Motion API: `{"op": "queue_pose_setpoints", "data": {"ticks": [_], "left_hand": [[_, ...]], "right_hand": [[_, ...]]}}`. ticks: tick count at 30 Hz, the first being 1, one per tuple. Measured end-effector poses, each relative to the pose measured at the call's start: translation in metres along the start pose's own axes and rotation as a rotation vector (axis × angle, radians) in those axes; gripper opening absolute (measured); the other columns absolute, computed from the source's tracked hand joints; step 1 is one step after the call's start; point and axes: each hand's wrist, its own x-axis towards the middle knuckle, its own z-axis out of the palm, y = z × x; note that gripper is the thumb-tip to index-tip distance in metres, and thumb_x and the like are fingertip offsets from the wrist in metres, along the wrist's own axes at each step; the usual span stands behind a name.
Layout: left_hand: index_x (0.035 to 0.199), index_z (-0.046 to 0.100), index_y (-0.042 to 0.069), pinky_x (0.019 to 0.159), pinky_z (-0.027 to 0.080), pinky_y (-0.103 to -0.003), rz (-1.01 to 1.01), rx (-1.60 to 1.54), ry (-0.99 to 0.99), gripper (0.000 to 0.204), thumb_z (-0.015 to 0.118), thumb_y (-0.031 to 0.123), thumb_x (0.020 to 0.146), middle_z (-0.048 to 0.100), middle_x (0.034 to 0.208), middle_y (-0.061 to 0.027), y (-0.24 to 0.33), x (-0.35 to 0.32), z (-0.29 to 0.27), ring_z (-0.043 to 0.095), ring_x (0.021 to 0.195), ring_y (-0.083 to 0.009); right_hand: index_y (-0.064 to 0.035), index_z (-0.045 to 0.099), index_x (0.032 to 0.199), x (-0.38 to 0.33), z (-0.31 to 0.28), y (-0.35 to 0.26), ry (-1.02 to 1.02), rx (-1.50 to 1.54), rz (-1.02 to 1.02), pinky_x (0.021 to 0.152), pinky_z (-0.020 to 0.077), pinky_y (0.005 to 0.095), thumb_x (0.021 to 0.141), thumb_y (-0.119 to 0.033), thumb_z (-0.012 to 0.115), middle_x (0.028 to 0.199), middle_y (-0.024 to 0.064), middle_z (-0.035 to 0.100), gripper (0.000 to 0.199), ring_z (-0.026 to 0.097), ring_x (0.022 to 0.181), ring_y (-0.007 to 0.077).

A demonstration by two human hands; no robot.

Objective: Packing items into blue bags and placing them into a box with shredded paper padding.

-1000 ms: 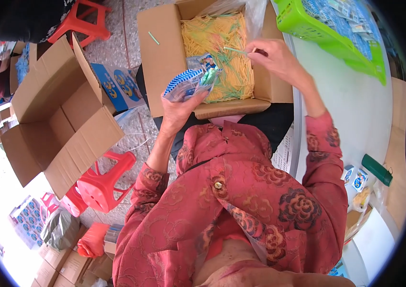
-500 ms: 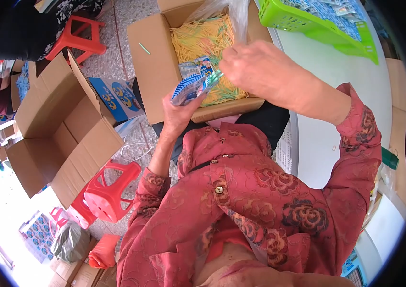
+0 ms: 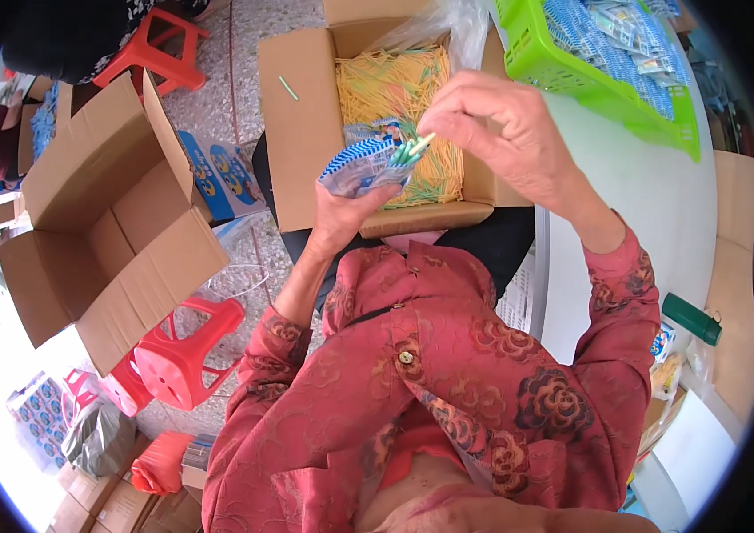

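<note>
My left hand (image 3: 341,218) is closed around a clear plastic pouch (image 3: 359,169) with a blue-and-white zigzag band. Several green sticks (image 3: 402,155) poke out of its right end. Thumb and fingers of my right hand (image 3: 510,133) pinch a thin pale stick (image 3: 425,142), whose tip is at the green sticks. Both hands are above an open cardboard box (image 3: 301,160), which holds a heap of thin yellow, orange and green sticks (image 3: 386,84). Another printed packet (image 3: 377,130) lies on the heap, partly hidden by the pouch.
A lime-green basket (image 3: 563,75) full of blue-and-white packets stands on the white table (image 3: 639,195) at right. Left of me are an open carton (image 3: 119,213) and red stools (image 3: 177,360). A dark green cylinder (image 3: 690,319) lies at the right. Another person sits at far left.
My right hand has turned and its forearm has swung inward, so the thumb and the pinched pale stick now show. The pouch stays in my left hand. The whole view has shifted slightly.
</note>
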Motion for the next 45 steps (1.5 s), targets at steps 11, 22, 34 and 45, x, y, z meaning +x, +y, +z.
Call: {"op": "queue_pose_setpoints", "data": {"ticks": [11,22,34,45], "left_hand": [[0.103,0.055,0.000,0.078,0.047,-0.026,-0.027,-0.063,0.004,0.038,0.070,0.000,0.068,0.061,0.094,-0.0051,-0.002,0.002,0.004,0.057,0.086,-0.0115],[0.109,0.052,0.003,0.079,0.047,-0.028,-0.043,-0.201,-0.027,0.045,0.071,-0.002,0.068,0.059,0.099,-0.0039,0.004,0.004,0.001,0.057,0.089,-0.0132],[0.107,0.050,-0.003,0.079,0.048,-0.035,-0.070,-0.280,-0.009,0.030,0.057,0.014,0.083,0.060,0.094,-0.0135,0.012,0.002,0.000,0.060,0.088,-0.0228],[0.099,0.051,-0.001,0.078,0.047,-0.037,-0.106,-0.194,0.039,0.022,0.057,0.012,0.082,0.059,0.089,-0.0136,0.013,0.006,0.008,0.059,0.085,-0.0247]], "right_hand": [[-0.0038,0.059,0.095,-0.001,0.029,0.015,0.101,0.012,-0.190,0.078,0.0394,0.0277,0.081,-0.015,0.060,0.094,0.0047,0.051,0.018,0.049,0.086,0.0158],[-0.0020,0.060,0.092,-0.020,0.045,0.042,0.036,0.426,0.199,0.070,0.0423,0.0206,0.081,-0.008,0.060,0.080,-0.0010,0.058,0.013,0.051,0.077,0.0039],[-0.0023,0.055,0.094,-0.027,0.007,0.038,0.295,0.268,0.178,0.061,0.0414,0.0196,0.087,-0.008,0.052,0.076,-0.0013,0.055,0.009,0.050,0.070,0.0037],[-0.0054,0.054,0.100,-0.020,-0.106,0.073,0.817,0.537,0.102,0.070,0.0468,0.0257,0.086,-0.012,0.052,0.089,0.0030,0.059,0.016,0.056,0.079,0.0088]]}}
